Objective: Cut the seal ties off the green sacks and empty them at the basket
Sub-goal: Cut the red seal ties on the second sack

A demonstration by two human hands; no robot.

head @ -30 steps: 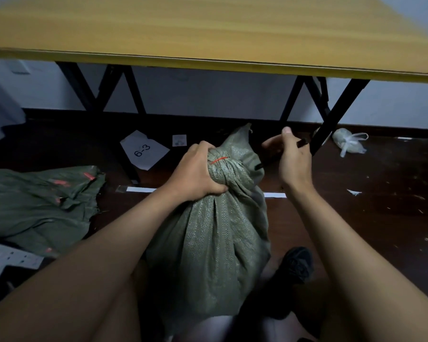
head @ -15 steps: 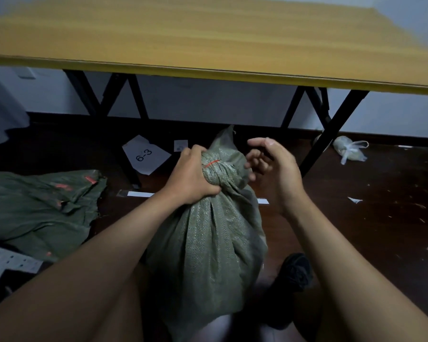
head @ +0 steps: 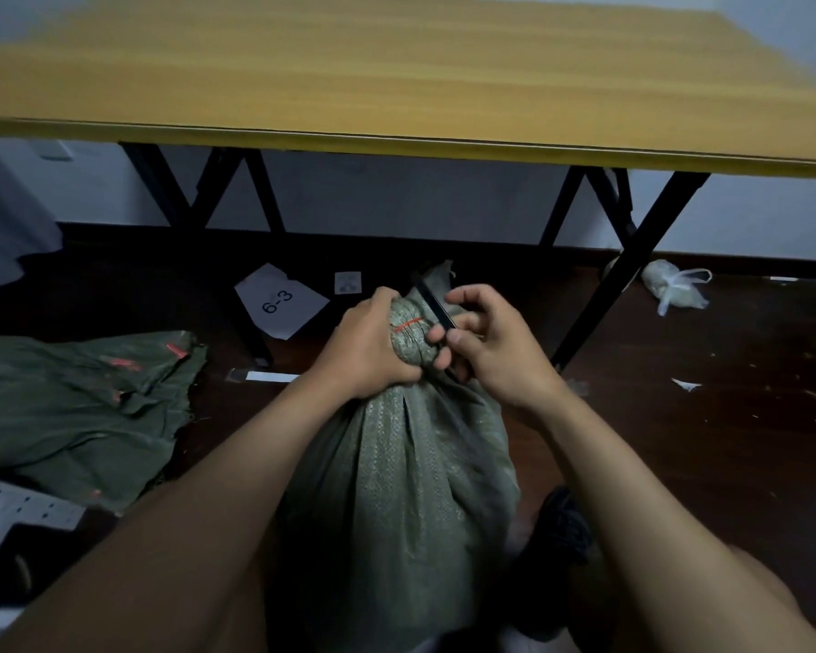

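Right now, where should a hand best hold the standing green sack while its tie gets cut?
Grip the gathered neck of the green sack from its left, just under the red tie, as the left hand does: there the cloth bunches narrow.

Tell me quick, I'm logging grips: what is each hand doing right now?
Left hand: fingers wrapped round the gathered neck of the green sack.
Right hand: fingers holding a thin black tool at the neck, by the red tie.

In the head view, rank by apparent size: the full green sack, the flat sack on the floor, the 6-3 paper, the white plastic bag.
1. Full green sack, nearest the camera
2. Flat sack, partly cut off
3. 6-3 paper
4. White plastic bag
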